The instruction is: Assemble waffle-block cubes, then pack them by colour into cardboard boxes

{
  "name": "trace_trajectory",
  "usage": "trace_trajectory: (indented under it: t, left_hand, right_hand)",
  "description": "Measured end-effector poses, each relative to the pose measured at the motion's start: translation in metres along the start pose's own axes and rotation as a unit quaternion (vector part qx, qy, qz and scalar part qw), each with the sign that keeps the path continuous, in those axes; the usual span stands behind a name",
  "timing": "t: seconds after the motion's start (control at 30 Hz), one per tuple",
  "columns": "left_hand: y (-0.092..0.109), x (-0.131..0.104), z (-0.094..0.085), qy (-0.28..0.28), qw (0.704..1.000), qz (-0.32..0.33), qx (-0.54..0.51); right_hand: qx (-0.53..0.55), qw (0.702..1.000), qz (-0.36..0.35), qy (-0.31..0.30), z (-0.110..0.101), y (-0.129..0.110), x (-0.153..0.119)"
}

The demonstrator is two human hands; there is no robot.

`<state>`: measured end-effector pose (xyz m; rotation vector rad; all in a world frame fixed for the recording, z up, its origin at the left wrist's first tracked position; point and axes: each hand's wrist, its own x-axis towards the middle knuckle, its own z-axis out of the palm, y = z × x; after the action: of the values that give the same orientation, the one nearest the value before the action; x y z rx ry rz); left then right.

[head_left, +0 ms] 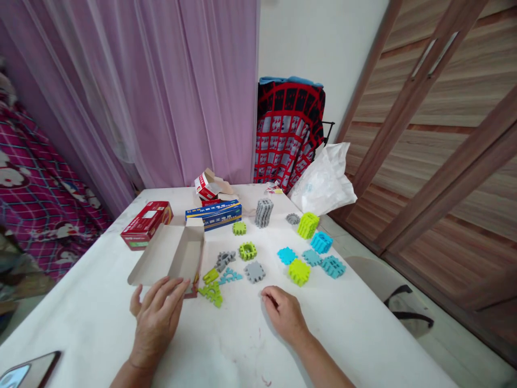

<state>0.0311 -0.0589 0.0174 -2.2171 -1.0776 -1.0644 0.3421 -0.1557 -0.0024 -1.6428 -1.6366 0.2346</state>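
My left hand (159,310) lies with fingers stretched over the near edge of an open cardboard box (189,253), whose flap leans left. On the table (242,345), my right hand (284,312) rests with its fingers curled; whether anything is inside is hidden. Just beyond it sits a grey square piece (254,272). Between the box and that piece lie green triangular (212,293), blue triangular (230,276) and dark grey (225,260) pieces. Farther right are a lime piece (299,272), a bright blue piece (287,255) and teal pieces (333,266).
A red box (147,224) stands left, blue boxes (222,215) behind. Stacked grey (264,213), lime (307,225) and blue (321,242) pieces stand farther back. A white plastic bag (325,180) is at the back right; a phone (30,371) lies near left.
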Motion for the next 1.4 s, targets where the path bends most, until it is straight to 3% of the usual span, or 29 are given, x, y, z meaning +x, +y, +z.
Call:
trace_trajectory:
  t: [0.43,0.93,1.1,1.4]
  left_hand:
    - [0.004,0.005,-0.004,0.020,0.999,-0.008,-0.030]
    - [0.001,-0.001,0.005,0.005,0.998,-0.037,-0.051]
    - [0.001,-0.003,0.005,0.003,0.998,-0.041,-0.045]
    - [-0.006,-0.012,0.010,-0.001,0.999,-0.037,-0.022]
  right_hand:
    - [-0.004,1.000,0.008,-0.005,0.004,0.003,-0.001]
    - [-0.048,0.997,0.002,0.062,0.009,0.006,-0.004]
    - [-0.126,0.982,0.012,0.138,0.020,0.004,0.013]
    - [-0.181,0.973,0.005,0.140,0.045,0.011,0.023]
